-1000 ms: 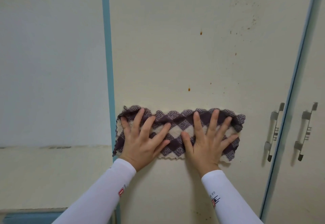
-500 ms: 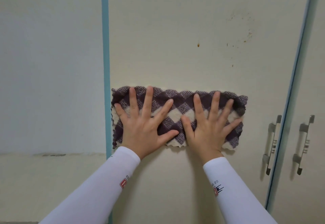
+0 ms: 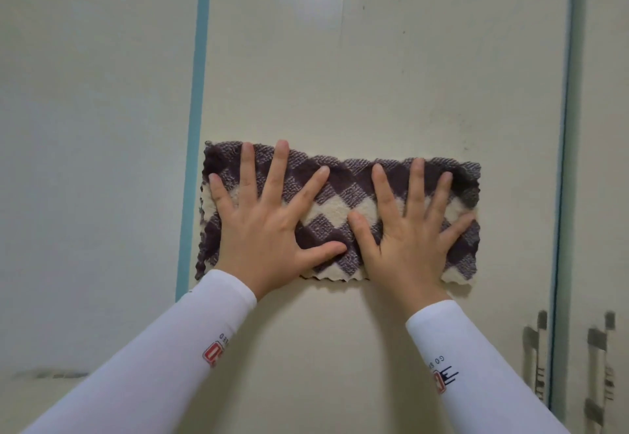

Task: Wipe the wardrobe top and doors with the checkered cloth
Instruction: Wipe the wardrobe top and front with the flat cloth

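Both hands, left hand [image 3: 263,229] and right hand [image 3: 410,239], fingers spread flat, have slid the checkered cloth [image 3: 343,202] toward twelve o'clock up the wardrobe door [image 3: 374,76]

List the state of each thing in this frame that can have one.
Cloth: folded into a strip, pressed flat against the door.
Left hand: open, fingers spread, palm on the cloth.
Right hand: open, fingers spread, palm on the cloth.
Door: shut, faint specks near its upper right.
Handles: two, untouched, one each side of the seam at lower right.
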{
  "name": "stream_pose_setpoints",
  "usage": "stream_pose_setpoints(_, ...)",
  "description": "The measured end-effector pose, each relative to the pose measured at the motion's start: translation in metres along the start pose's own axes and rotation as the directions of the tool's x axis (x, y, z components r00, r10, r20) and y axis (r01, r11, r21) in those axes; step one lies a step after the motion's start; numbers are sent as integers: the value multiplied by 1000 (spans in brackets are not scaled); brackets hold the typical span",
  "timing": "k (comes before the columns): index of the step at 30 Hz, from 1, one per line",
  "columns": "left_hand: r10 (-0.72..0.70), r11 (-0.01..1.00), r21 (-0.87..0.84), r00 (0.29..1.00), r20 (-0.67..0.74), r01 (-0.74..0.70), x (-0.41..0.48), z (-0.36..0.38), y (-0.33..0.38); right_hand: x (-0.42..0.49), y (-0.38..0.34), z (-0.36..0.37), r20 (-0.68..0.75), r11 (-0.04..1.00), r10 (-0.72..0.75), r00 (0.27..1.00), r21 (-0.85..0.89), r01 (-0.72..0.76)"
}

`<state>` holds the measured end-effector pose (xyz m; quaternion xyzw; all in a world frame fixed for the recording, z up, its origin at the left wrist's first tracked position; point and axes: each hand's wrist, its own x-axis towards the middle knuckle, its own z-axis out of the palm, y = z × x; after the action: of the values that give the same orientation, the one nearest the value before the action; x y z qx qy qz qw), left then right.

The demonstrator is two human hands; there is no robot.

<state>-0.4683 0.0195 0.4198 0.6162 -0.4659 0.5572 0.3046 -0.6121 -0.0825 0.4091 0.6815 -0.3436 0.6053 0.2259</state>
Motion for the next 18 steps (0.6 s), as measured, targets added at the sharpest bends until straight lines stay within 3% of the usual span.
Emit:
stream_pose_setpoints(7,-10,1000,19,996,-84,12,78,-10,-17,84,-15,-16,27,999,-25,999,-28,26)
stream_pose_setpoints(18,-28,997,70,999,-39,30,216,-35,-57,224,-41,-37,28,996,-81,996,-36,82)
